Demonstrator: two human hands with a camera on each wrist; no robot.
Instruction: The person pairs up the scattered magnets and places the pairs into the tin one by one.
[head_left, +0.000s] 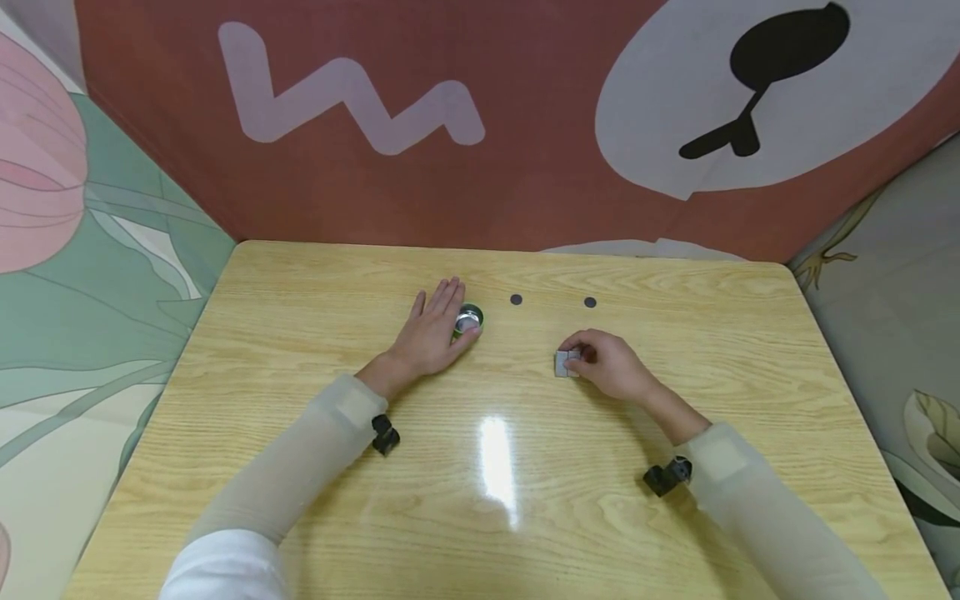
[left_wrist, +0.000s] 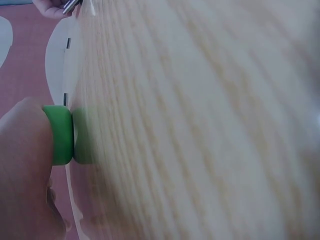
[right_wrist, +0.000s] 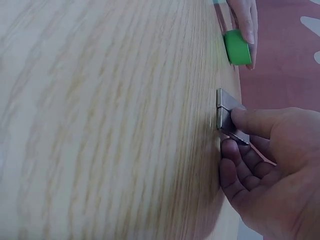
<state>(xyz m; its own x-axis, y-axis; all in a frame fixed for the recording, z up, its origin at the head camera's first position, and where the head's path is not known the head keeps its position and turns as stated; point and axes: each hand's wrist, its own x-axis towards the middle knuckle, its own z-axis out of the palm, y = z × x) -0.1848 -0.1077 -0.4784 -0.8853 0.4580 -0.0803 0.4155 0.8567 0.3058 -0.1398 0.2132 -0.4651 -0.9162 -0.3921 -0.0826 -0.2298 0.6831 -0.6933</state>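
Observation:
My left hand (head_left: 435, 337) lies at the back middle of the table with its fingers straight. Its thumb and index finger touch the sides of a small round green container (head_left: 469, 317) with a silvery, hollow-looking top. In the left wrist view, the green wall (left_wrist: 61, 135) shows close beside the hand. To the right, my right hand (head_left: 607, 362) pinches a thin grey square piece (head_left: 562, 364) with a line across it, possibly two pieces side by side. The right wrist view shows the thumb on its metallic face (right_wrist: 231, 106) and an edge at the table.
Two small dark discs, a left disc (head_left: 516, 299) and a right disc (head_left: 590, 302), lie near the back edge of the wooden table (head_left: 315, 292). Behind stands a red patterned backdrop (head_left: 525, 183). A black camera sits at each wrist.

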